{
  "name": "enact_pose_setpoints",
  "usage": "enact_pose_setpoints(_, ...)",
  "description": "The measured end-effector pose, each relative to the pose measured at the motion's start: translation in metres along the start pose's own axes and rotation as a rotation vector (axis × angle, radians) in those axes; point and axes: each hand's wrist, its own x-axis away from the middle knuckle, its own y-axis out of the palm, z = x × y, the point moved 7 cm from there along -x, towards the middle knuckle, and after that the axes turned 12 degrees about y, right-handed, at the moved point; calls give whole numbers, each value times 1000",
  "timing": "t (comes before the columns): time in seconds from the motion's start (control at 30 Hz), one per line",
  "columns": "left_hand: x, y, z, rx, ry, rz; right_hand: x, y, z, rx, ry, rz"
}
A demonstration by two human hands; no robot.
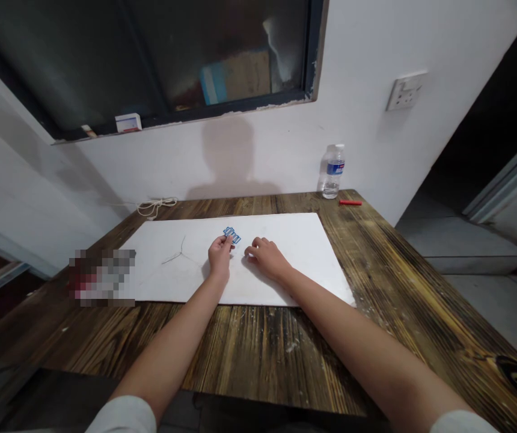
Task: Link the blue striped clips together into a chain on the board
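Bottle (335,169) (clear liquid (330,192) inside) beyond left fingers (228,241) pinching blue-lined piece (232,234) and right fingers (257,243) loosely curled, slightly spread.

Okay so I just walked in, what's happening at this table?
A person sits or stands at a wooden table, with both hands over a white board. The left hand pinches a small blue-and-white item, too small to make out. The right hand is close beside it, fingers curled, with nothing visible in it. A water bottle stands near the wall.
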Motion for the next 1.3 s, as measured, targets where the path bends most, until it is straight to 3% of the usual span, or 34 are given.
enact_pose_setpoints(0.53,0,1,-2,-26,7,-29,0,-15,13,-368,45,146)
enact_pose_setpoints(0.77,0,5,-2,-41,24,-78,2,-18,21,-419,143,217)
enact_pose_setpoints(1.3,9,27,5,-72,99,-350,1,-16,27,-401,255,180)
